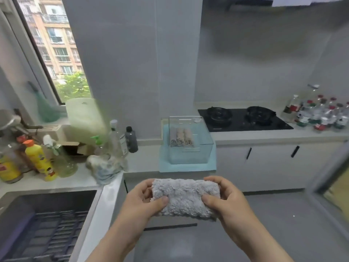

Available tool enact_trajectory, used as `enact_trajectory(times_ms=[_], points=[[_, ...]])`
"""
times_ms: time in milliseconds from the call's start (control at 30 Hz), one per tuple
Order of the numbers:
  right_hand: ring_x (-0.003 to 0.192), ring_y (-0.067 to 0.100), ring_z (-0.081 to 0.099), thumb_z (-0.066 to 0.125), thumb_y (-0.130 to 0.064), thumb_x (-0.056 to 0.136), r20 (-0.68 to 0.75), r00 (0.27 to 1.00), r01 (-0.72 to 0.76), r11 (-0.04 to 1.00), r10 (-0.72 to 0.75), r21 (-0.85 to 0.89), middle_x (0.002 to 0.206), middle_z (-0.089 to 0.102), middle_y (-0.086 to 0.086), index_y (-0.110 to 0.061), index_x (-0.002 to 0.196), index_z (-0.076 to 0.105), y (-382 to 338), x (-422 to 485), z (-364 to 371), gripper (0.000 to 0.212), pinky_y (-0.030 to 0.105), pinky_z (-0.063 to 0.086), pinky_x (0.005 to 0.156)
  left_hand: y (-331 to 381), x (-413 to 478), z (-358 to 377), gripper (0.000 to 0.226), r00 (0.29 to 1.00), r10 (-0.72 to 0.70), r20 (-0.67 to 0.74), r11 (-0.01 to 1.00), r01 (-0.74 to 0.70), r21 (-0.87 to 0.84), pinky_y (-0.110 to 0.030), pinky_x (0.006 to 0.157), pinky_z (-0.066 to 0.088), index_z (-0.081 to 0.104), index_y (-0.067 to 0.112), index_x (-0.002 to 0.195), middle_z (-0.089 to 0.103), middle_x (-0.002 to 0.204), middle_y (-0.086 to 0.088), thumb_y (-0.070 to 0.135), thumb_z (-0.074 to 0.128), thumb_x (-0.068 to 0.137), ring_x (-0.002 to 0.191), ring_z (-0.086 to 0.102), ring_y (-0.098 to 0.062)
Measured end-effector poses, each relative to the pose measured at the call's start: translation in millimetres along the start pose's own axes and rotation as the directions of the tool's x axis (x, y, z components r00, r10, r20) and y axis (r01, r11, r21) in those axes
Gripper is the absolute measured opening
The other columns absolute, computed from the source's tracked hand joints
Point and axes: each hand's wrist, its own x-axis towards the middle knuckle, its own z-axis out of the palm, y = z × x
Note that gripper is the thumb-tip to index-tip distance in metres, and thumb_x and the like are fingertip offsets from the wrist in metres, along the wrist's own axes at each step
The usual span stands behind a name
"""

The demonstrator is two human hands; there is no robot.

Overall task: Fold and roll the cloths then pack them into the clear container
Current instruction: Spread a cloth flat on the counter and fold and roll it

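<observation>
Grey fluffy cloth [186,197] = thick folded bundle, held in the air on the near side of the clear container [188,157], off the bench [147,157], well apart from the container. Long axis runs left-right, approx parallel to the container's front wall, and sits level. Short ends point at the two hands.

L hand [143,199] has the left end, R hand [224,197] the right end. Both grips are clamped on the cloth: thumbs pressed on the near face, other fingers [213,179] curled over the far top edge.

Container stands upright on a blue mat [187,167] on the bench, top open. Inside are 3 rolls [181,138], side by side and touching, in the left-rear part. Their long axes run front-back, crosswise to the held cloth, w/ spiral ends facing the person.

Rel. to the container:
- black hob [243,120] is right and behind, on the same bench.
- cluster of small bottles [321,116] is far right, past the hob.
- dark bottle [131,139] is just left, w/ clear bottles beside it.
- heap of cloths [105,167] is left, at the bench corner.
- yellow bottles [40,161] are further left.
- sink [47,214] is near-left, well apart, w/ a dark rack in it.
</observation>
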Motion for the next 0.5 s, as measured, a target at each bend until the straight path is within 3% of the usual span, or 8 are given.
enact_trajectory(times_ms=[100,233,400,500], points=[[0.083,0.026,0.063,0.072,0.009,0.069,-0.095,0.996,0.001,1.000,0.000,0.018,0.095,0.070,0.011,-0.019,0.092,0.072,-0.3,45.6,-5.4,0.036,0.043,0.048,0.080,-2.3,62.4,2.6,0.054,0.996,-0.016,0.084,1.000,0.016,0.001,-0.053,0.095,0.050,0.062,0.010,0.115,0.072,0.109,-0.010,0.012,0.078,0.063,0.105,0.067,-0.033],[0.086,0.026,0.064,0.071,-0.004,0.059,-0.182,0.983,0.000,1.000,0.000,-0.002,0.095,0.072,0.009,-0.015,0.100,0.069,-8.4,106.1,1.1,0.042,0.041,0.051,0.080,4.8,139.9,-5.4,0.056,0.981,-0.024,0.192,1.000,0.023,0.006,-0.037,0.088,0.055,0.063,0.014,0.113,0.072,0.110,-0.005,0.015,0.080,0.060,0.105,0.068,-0.024],[0.082,0.024,0.064,0.072,-0.006,0.060,-0.250,0.968,0.003,1.000,-0.010,-0.025,0.090,0.072,0.006,-0.019,0.095,0.071,-14.8,172.4,-2.6,0.038,0.040,0.052,0.078,14.2,221.9,-1.4,0.070,0.963,-0.028,0.267,0.999,0.020,0.029,-0.037,0.092,0.052,0.063,0.016,0.112,0.073,0.110,-0.002,0.027,0.084,0.046,0.106,0.067,-0.021],[0.086,0.024,0.066,0.072,-0.006,0.061,-0.268,0.963,0.013,1.000,-0.017,-0.014,0.093,0.073,0.006,-0.020,0.094,0.072,-12.6,205.5,-10.4,0.036,0.044,0.052,0.086,11.8,261.4,5.4,0.059,0.960,-0.034,0.278,0.997,0.012,0.081,-0.033,0.089,0.052,0.065,0.018,0.107,0.074,0.106,0.001,0.021,0.083,0.051,0.102,0.069,-0.017]])
